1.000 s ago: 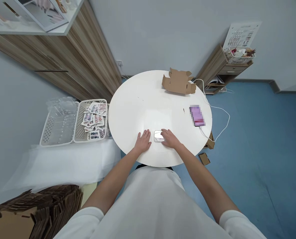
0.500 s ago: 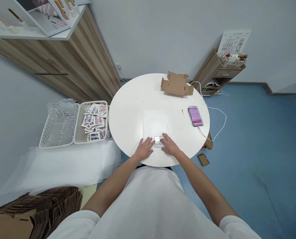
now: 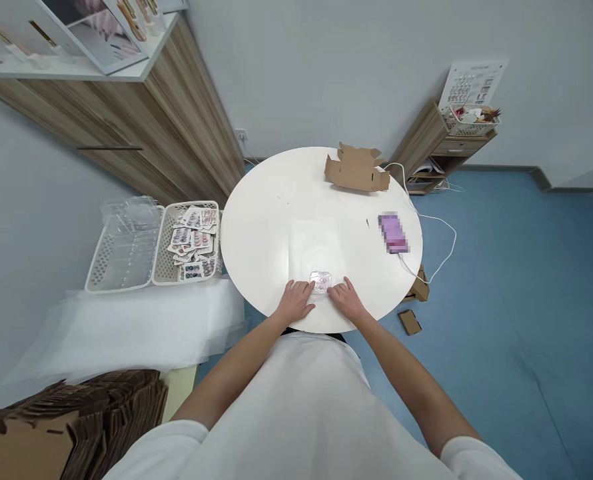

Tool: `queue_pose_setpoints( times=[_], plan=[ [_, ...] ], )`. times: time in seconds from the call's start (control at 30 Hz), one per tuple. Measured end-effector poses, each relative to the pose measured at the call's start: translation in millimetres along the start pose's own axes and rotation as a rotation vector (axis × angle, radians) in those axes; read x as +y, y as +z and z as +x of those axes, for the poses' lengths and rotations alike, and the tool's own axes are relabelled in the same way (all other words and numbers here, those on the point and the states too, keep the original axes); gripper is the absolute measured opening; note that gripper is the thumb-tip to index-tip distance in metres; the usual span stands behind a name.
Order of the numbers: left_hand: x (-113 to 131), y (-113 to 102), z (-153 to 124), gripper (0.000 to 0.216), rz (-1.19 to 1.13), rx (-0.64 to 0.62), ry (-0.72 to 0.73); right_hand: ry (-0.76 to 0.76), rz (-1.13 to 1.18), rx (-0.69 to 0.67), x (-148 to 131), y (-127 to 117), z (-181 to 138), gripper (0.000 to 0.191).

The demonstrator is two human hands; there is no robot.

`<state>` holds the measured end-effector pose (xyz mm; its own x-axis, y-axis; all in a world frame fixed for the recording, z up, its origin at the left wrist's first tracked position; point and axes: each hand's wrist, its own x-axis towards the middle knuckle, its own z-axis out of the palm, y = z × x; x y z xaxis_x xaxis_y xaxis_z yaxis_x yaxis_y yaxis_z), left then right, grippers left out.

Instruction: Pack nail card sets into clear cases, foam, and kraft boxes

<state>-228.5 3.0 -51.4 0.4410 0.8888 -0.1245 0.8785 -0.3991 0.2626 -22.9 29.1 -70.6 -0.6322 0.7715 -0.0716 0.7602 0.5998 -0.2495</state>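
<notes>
White table (image 3: pixel 256 220) bears a translucent sheet (image 3: pixel 316 243). Left hand (image 3: pixel 296 301) and right hand (image 3: pixel 347 300) flank a small clear case (image 3: pixel 321 281) (pinkish contents) on the sheet's near part, fingertips at its sides; whether either grips cannot be determined.

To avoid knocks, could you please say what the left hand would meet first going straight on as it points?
The left hand would likely meet the clear case first; its fingers are close beside it, though contact is unclear.
</notes>
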Motion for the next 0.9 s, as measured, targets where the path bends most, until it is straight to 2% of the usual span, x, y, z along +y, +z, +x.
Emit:
queue_pose_setpoints(
  times=[0.1,0.27,0.33,0.43,0.6,0.73,0.9],
  plan=[
    [3.8,0.5,2.3,0.062,0.007,-0.009,-0.024,0.027,0.115,0.008,0.4,-4.4,0.0,0.028],
    [7.3,3.6,9.2,0.05,0.029,-0.019,-0.071,0.053,0.289,0.007,0.0,-14.9,-1.4,0.025],
    [6.7,5.0,10.4,0.049,0.033,-0.014,-0.084,0.033,0.286,0.014,-0.6,-16.7,-2.4,0.024],
    [4.1,5.8,10.0,0.047,0.018,-0.009,-0.083,0.0,0.231,0.018,-0.2,-15.3,-2.4,0.045],
    [1.1,5.2,10.0,0.039,-0.053,-0.01,-0.141,0.07,0.208,0.063,4.3,-12.0,3.7,0.021],
    [2.9,5.4,13.2,0.037,-0.136,-0.011,-0.211,0.089,0.246,0.041,6.6,-15.8,11.4,0.02],
    [3.0,2.7,19.8,0.039,-0.147,0.08,-0.296,0.133,0.168,0.079,3.5,-19.7,20.6,0.021]
  ],
)
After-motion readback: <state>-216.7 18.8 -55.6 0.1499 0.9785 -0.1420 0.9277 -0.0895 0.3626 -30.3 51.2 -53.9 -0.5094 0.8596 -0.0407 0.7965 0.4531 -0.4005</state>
